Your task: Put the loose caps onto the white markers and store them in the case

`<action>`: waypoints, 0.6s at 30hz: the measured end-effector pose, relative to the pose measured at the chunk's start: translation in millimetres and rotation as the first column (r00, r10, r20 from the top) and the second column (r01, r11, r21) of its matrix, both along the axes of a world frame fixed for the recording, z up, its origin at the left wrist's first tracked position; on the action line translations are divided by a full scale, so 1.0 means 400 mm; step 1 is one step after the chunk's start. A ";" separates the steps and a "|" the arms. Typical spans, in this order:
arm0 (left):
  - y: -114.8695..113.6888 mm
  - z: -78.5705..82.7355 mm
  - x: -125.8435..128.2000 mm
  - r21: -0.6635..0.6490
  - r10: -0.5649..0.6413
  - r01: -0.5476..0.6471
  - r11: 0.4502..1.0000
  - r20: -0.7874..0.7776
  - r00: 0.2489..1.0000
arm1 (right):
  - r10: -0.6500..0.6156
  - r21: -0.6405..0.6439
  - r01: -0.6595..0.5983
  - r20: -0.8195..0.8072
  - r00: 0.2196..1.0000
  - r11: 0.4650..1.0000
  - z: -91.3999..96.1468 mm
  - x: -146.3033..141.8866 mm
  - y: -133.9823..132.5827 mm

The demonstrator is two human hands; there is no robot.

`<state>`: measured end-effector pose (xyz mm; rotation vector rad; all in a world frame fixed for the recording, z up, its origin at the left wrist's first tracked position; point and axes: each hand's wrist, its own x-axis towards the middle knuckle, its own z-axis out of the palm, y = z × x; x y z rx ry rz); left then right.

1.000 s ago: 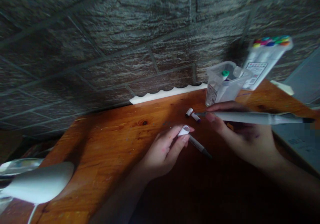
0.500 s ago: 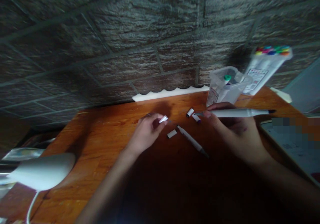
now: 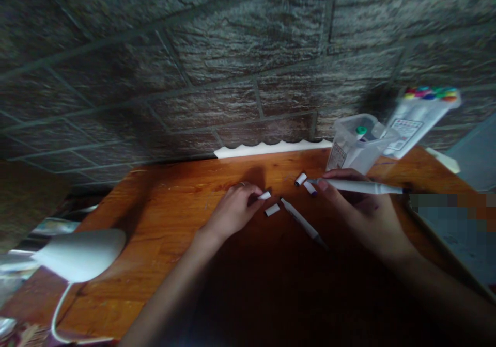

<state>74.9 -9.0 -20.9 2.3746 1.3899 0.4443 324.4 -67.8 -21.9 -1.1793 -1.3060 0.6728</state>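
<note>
My left hand (image 3: 234,207) pinches a small white marker cap (image 3: 264,195) between thumb and fingertips, just above the wooden table. In my right hand (image 3: 360,207) lies an uncapped white marker (image 3: 360,186), held level, its dark tip pointing right. A second uncapped marker (image 3: 302,220) rests slantwise on the table between my hands. Close to its upper end is a loose white cap (image 3: 272,210). Two more caps, one with a black end (image 3: 300,179) and one with a purple end (image 3: 310,188), lie by my right fingertips.
A clear plastic box (image 3: 354,143) with a green-ended marker in it stands behind my right hand. Beside it is a box full of coloured markers (image 3: 416,122). A white lamp (image 3: 83,254) with a cord is at left. Stone-patterned wall (image 3: 217,78) rises behind the table (image 3: 163,223).
The view has shifted slightly, so everything sits a little further right. My left hand has lowered the cap toward the loose cap on the table. My right hand still holds its marker.
</note>
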 end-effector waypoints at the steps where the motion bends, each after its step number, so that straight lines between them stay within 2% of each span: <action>1: -0.001 0.002 0.002 0.008 -0.003 0.003 1.000 0.005 1.000 | 0.009 -0.014 -0.009 0.004 1.000 1.000 0.000 -0.003 -0.001; 5: -0.014 0.018 0.021 0.028 -0.024 0.020 0.999 0.152 0.988 | 0.073 -0.114 -0.080 -0.061 0.995 0.990 0.013 -0.012 -0.008; 10: -0.038 0.025 0.047 0.031 -0.134 0.132 0.991 0.373 0.918 | 0.126 -0.191 -0.148 -0.123 0.984 0.970 0.030 -0.012 -0.013; 18: -0.057 0.025 0.072 0.156 -0.225 0.170 0.973 0.473 0.852 | 0.234 -0.284 -0.263 -0.134 0.963 0.922 0.013 -0.008 -0.017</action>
